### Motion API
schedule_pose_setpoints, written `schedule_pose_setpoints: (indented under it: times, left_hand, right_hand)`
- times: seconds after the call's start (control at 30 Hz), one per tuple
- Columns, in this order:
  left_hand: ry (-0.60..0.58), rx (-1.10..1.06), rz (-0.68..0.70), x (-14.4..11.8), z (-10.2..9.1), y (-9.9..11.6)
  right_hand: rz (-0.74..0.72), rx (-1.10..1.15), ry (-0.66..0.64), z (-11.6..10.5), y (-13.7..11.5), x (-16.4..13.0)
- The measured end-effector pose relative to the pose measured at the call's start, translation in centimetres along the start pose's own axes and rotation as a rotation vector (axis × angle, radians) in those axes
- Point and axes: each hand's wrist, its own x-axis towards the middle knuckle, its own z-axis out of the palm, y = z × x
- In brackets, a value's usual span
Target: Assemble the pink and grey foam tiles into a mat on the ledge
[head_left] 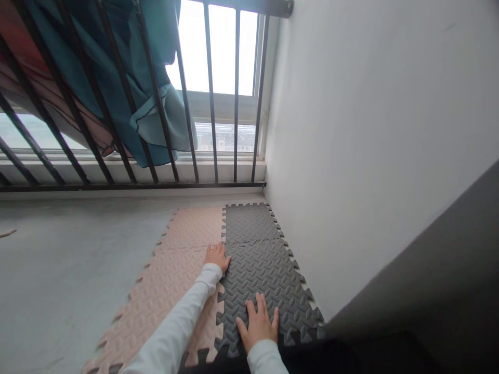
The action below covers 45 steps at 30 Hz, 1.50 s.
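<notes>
On the floor lie interlocking foam mats with toothed edges, two pink and two dark grey. My left hand (217,257) rests flat with fingers spread where the near pink foam mat (167,285) meets the near grey foam mat (259,275). Lower down, my right hand (259,323) presses on the near grey mat, its fingers stretched and apart. Beyond them are the far pink foam mat (195,224) and the far grey foam mat (251,222), with a thin seam between the far and near rows. Neither hand grips anything.
A white wall (351,130) stands close along the right side of the mats. Ahead, a black metal railing (214,184) runs before a window (230,52), with blue and reddish cloth (156,104) hanging behind the bars. Grey floor (74,259) spreads to the left.
</notes>
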Motion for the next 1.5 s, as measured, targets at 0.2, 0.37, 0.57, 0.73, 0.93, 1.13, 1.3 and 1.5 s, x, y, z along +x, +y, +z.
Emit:
schedule_pose_setpoints:
  times: [0.2,0.37,0.57,0.73,0.93,1.13,1.3,1.5]
  left_hand:
    - [-0.216,-0.085,0.012,0.6,-1.6,-3.7]
    - [-0.173,0.015,-0.018,-3.7,0.3,-6.2]
    - [-0.295,0.024,0.033,-6.4,-1.2,-5.9]
    - [-0.336,-0.039,0.208,-13.4,0.4,-3.0]
    - [-0.138,0.012,0.133,-21.0,4.5,-1.4]
    - [-0.101,-0.031,0.099,-19.6,3.5,-1.4]
    - [-0.204,-0.029,0.111,-18.7,3.5,-1.4]
    - [-0.120,-0.040,0.106,-18.5,4.9,-1.7]
  right_hand:
    - [-0.011,-0.005,-0.005,0.0,0.3,0.1]
    - [-0.010,-0.018,-0.011,0.0,0.3,0.2]
    - [-0.012,-0.045,-0.009,-0.2,0.3,0.0]
    - [-0.011,-0.104,-0.031,-0.3,0.3,0.1]
    - [-0.024,-0.190,-0.050,-1.0,-0.7,2.2]
    - [-0.147,-0.261,-0.179,-2.1,-3.1,8.3]
    - [-0.234,-0.269,-0.288,-2.5,-5.4,13.2]
    - [-0.189,-0.341,-0.212,-0.6,-7.7,16.3]
